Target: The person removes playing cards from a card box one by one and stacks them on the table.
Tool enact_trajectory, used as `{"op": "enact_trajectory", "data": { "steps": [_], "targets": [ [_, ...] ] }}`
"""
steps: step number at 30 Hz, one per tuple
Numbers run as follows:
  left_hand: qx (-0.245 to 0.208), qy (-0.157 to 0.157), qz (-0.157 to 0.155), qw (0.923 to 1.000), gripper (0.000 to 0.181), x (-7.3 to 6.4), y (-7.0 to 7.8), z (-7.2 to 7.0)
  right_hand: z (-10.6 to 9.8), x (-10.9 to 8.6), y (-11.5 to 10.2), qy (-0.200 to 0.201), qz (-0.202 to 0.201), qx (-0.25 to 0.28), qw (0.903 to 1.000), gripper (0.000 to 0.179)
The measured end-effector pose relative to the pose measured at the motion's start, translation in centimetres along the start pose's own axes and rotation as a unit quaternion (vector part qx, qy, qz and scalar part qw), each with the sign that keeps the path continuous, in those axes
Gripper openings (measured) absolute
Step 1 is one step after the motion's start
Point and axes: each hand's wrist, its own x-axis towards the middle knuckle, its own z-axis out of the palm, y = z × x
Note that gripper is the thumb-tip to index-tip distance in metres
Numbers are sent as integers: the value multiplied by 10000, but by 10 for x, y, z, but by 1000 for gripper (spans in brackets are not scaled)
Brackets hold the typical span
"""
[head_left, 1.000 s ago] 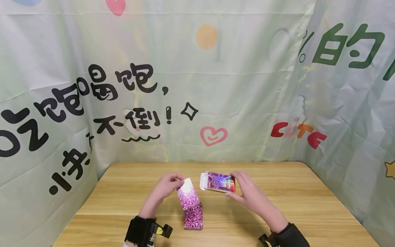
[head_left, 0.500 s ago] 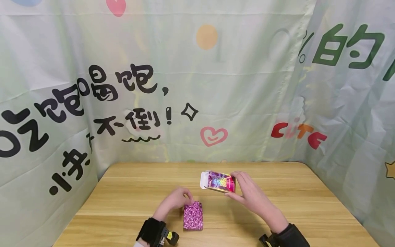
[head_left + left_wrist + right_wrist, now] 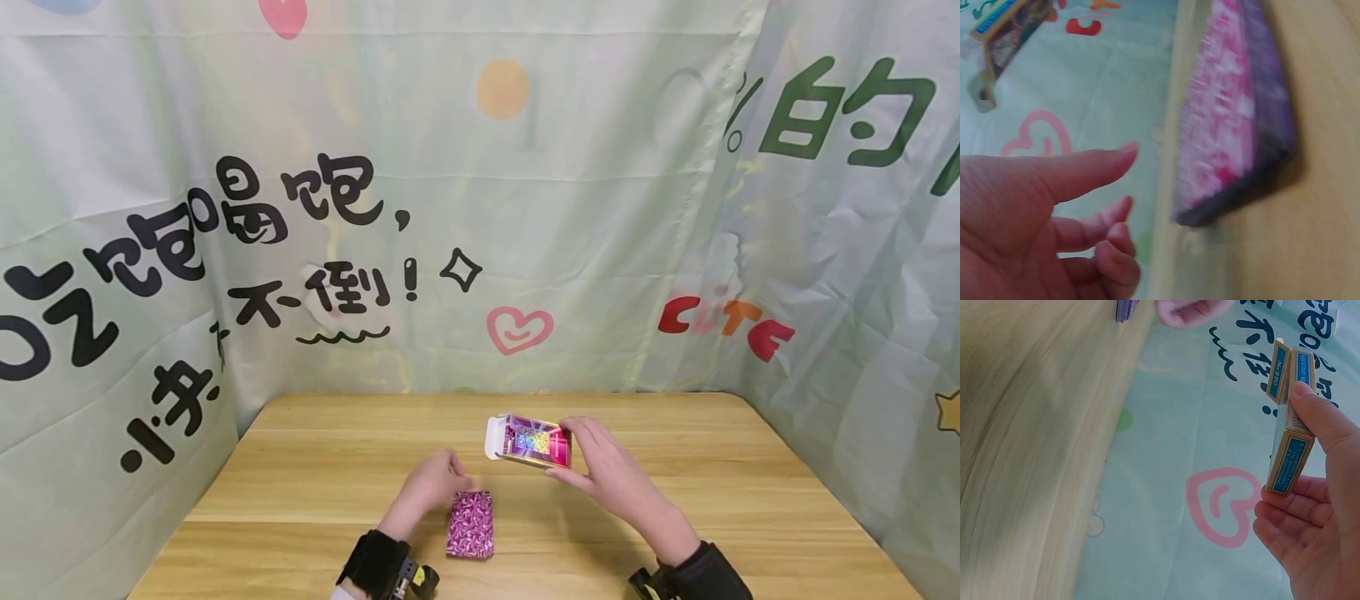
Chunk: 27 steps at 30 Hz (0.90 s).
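A purple-and-white patterned deck of cards (image 3: 470, 527) lies in a neat stack on the table, below the middle of the head view. My left hand (image 3: 433, 482) hovers at the deck's far left corner. In the left wrist view its thumb is extended, its fingers are loosely bent and nothing is between them; a gap separates them from the deck (image 3: 1225, 119). Off to the right, my right hand (image 3: 611, 471) grips a shiny card box (image 3: 536, 442) by its right end, thumb on one side. The box is tilted above the table, its white flap hanging out to the left.
The wooden table (image 3: 337, 417) runs back to a pale printed curtain (image 3: 570, 208), which also encloses both sides. Black straps with small cameras are on both wrists. Bare wood shows between the deck and the right forearm.
A second later, the cards my left hand was holding above the deck lie squared on it. That hand has come nearer and right, and released them. The right hand and box stay nearly still.
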Motion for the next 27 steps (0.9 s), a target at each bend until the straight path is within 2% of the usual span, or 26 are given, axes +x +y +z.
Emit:
{"op": "enact_trajectory", "data": {
  "steps": [4, 8, 11, 15, 19, 24, 27],
  "targets": [
    [-512, 522, 282, 9969, 21, 2, 12, -7, 0, 0, 0, -15, -10, 7, 10000, 70],
    [-884, 1105, 651, 9878, 18, 1, 26, -14, 1, 0, 0, 20, -98, -22, 9999, 70],
    [-1137, 1286, 830, 9817, 15, -3, 35, -17, 2, 0, 0, 60, -177, -56, 9998, 70],
    [-1394, 1218, 1036, 9772, 13, -8, 45, -19, 3, 0, -2, 53, -219, -75, 9997, 71],
    [-1391, 976, 1194, 9782, 14, -11, 50, -17, 4, 0, -3, -3, -224, -59, 9997, 71],
    [-1198, 713, 1135, 9837, 21, -12, 51, -10, 6, -1, -5, -12, -334, 61, 9994, 69],
    [-1202, 663, 1079, 9846, 21, -13, 51, -8, 8, -1, -6, 74, -457, 121, 9989, 69]
  ]
}}
